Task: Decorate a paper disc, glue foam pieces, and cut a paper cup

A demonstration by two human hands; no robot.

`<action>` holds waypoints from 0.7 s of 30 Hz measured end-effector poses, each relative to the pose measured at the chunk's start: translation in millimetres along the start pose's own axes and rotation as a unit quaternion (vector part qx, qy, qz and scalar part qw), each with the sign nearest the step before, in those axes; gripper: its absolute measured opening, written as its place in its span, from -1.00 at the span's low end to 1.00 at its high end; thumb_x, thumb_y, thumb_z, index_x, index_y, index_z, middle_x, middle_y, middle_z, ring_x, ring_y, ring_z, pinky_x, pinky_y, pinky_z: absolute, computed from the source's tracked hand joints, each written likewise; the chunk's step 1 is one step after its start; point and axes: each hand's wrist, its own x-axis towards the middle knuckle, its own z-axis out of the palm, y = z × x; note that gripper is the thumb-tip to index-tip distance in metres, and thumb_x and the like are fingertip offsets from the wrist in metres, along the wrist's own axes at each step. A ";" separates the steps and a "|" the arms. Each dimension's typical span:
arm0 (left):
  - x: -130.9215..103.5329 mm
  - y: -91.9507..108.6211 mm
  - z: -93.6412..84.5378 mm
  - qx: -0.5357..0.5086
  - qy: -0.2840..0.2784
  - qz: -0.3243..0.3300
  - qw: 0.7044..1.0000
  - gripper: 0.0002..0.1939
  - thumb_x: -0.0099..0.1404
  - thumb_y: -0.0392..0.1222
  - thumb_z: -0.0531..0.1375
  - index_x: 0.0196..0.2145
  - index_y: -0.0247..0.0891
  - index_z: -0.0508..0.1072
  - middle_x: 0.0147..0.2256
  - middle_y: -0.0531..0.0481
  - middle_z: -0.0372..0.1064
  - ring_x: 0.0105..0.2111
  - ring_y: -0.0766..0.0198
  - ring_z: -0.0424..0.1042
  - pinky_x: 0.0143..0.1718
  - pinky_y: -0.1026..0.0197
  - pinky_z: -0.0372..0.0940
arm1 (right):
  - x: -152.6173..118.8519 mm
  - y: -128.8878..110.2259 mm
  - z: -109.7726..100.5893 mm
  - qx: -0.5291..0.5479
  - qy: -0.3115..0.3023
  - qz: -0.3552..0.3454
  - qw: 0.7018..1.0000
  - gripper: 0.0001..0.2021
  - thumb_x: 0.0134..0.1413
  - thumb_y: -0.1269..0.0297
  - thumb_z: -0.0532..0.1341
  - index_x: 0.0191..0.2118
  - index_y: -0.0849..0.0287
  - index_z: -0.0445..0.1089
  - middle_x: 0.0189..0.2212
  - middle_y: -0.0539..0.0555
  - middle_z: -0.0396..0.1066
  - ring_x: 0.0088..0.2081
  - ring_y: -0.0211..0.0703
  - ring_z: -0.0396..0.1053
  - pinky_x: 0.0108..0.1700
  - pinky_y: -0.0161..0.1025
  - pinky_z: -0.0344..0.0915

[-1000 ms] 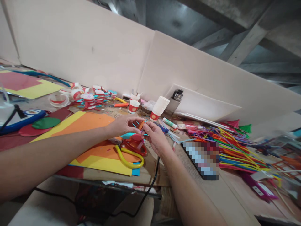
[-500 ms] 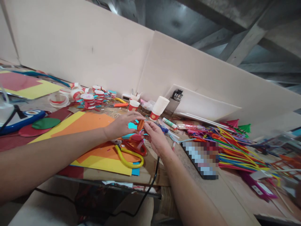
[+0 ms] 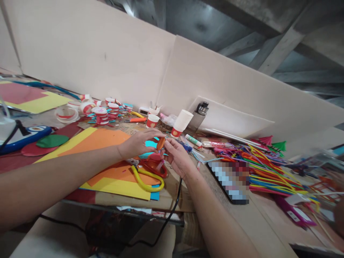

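Between the fingertips of both hands is a small orange paper piece (image 3: pixel 160 143), rounded and seen partly edge-on. My left hand (image 3: pixel 139 142) pinches its left edge between thumb and fingers. From the other side, my right hand (image 3: pixel 177 156) grips it with thumb and forefinger, the other fingers curled below. Just under the hands lie scissors with yellow handles (image 3: pixel 137 183) and red-handled scissors (image 3: pixel 163 175), partly overlapping. Orange paper (image 3: pixel 107 143) and yellow paper (image 3: pixel 123 189) are stacked beneath my left forearm. Bits of blue paper (image 3: pixel 151 144) show behind my left fingers.
Stacked paper cups (image 3: pixel 182 123), a single paper cup (image 3: pixel 152 121) and a bottle (image 3: pixel 198 116) stand near the wall. Several decorated cup pieces (image 3: pixel 101 116) sit left. Pipe cleaners (image 3: pixel 268 175) and a blurred-out black-edged device (image 3: pixel 228 182) lie right. A black cable (image 3: pixel 176 204) hangs below my right hand.
The orange paper piece has turned slightly and shows more of its face. Both hands stay nearly in place. At the right edge, a blurred skin-toned shape has shifted into view.
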 end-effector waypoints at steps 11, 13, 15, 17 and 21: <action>-2.4 -1.8 0.8 -0.024 -0.001 -0.007 1.000 -0.50 0.17 -0.26 0.26 0.08 -0.15 0.36 -0.01 -0.12 0.38 0.00 0.18 0.37 0.04 0.10 0.33 | -0.4 -0.2 -0.5 0.020 -0.004 0.004 1.000 -0.68 -0.14 0.07 0.38 -0.32 0.12 0.36 -0.46 -0.08 0.33 -0.46 -0.35 0.25 -0.43 -0.37 0.24; -2.0 -2.2 0.5 -0.018 0.000 0.011 1.000 -0.50 0.16 -0.25 0.27 0.08 -0.14 0.36 -0.02 -0.11 0.39 -0.01 0.18 0.37 0.03 0.11 0.33 | -0.4 0.5 -0.9 0.021 -0.004 0.004 1.000 -0.68 -0.14 0.07 0.38 -0.31 0.12 0.36 -0.44 -0.07 0.35 -0.45 -0.34 0.26 -0.41 -0.36 0.26; -1.5 -2.4 0.1 -0.001 0.002 0.032 0.999 -0.49 0.15 -0.23 0.29 0.07 -0.14 0.37 -0.05 -0.11 0.40 -0.01 0.18 0.37 0.03 0.12 0.33 | -0.3 1.1 -1.5 0.021 -0.005 0.004 1.000 -0.67 -0.15 0.07 0.38 -0.30 0.12 0.36 -0.42 -0.06 0.36 -0.44 -0.34 0.27 -0.40 -0.36 0.27; -1.0 -2.4 -0.2 0.018 0.004 0.039 0.999 -0.49 0.14 -0.22 0.30 0.07 -0.14 0.37 -0.05 -0.12 0.41 -0.01 0.17 0.37 0.04 0.10 0.32 | -0.3 1.3 -2.0 0.023 -0.007 0.003 1.000 -0.67 -0.15 0.07 0.38 -0.30 0.13 0.36 -0.41 -0.05 0.37 -0.44 -0.33 0.28 -0.41 -0.36 0.27; 0.0 -0.9 -0.8 0.033 0.004 0.038 0.999 -0.51 0.14 -0.16 0.30 0.05 -0.16 0.39 -0.06 -0.14 0.41 0.00 0.14 0.36 0.07 0.06 0.29 | -0.5 0.7 -1.0 0.026 -0.001 -0.007 1.000 -0.71 -0.13 0.13 0.36 -0.29 0.13 0.37 -0.40 -0.05 0.38 -0.43 -0.34 0.30 -0.40 -0.36 0.27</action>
